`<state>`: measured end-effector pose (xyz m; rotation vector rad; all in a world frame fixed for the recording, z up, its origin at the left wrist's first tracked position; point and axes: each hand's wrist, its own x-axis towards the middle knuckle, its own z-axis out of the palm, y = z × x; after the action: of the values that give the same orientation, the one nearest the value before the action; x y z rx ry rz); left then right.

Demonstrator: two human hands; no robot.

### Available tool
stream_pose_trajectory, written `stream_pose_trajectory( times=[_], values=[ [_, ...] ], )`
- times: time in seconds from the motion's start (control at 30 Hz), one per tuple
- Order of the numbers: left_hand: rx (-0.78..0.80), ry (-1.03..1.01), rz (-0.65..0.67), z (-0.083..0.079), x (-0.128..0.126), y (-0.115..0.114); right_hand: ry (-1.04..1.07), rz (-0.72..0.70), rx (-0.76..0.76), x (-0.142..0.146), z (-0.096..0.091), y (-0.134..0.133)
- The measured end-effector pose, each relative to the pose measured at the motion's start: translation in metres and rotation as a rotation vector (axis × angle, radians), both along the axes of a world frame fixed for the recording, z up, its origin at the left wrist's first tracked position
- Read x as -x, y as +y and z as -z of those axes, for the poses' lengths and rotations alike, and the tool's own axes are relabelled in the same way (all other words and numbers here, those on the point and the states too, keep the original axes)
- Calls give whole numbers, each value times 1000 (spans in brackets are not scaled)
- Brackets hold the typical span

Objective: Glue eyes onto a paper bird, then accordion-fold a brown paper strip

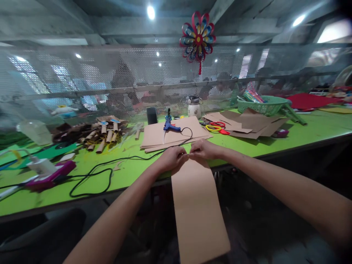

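Note:
A long strip of brown kraft paper (196, 205) hangs from the table's front edge down toward my lap. Its far end is pinched between the fingertips of my left hand (173, 158) and my right hand (205, 149), which almost meet there. The fingers of both hands are curled closed, and the pinched edge is mostly hidden. Just beyond them lies a stack of brown paper sheets (154, 135), with a blue glue gun (172, 127) resting on top. Scissors with yellow and red handles (216, 127) lie to the right of the stack.
A black cord (129, 157) crosses the green table (132, 176) from a purple power strip (52, 178). Small paper rolls (108, 136) are heaped at left. More brown sheets (247, 123), a green basket (261, 106) and a white jug (194, 107) stand farther back, before a perforated screen (165, 79).

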<state>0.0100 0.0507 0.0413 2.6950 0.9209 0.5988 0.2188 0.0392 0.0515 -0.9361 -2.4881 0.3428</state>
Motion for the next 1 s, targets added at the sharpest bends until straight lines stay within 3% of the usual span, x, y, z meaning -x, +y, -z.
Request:
stream_pose_trajectory(
  times=[0.3, 0.43, 0.63, 1.0],
  values=[
    [216, -45, -32, -4, 9, 6, 23, 44, 113, -13, 5, -3],
    [215, -64, -27, -5, 8, 7, -43, 24, 125, -3, 2, -1],
    [183, -123, -29, -9, 11, 2, -33, 10, 25, 15, -3, 4],
    [199, -151, -76, -9, 16, 7, -78, 127, 3, -15, -7, -11]
  ],
)
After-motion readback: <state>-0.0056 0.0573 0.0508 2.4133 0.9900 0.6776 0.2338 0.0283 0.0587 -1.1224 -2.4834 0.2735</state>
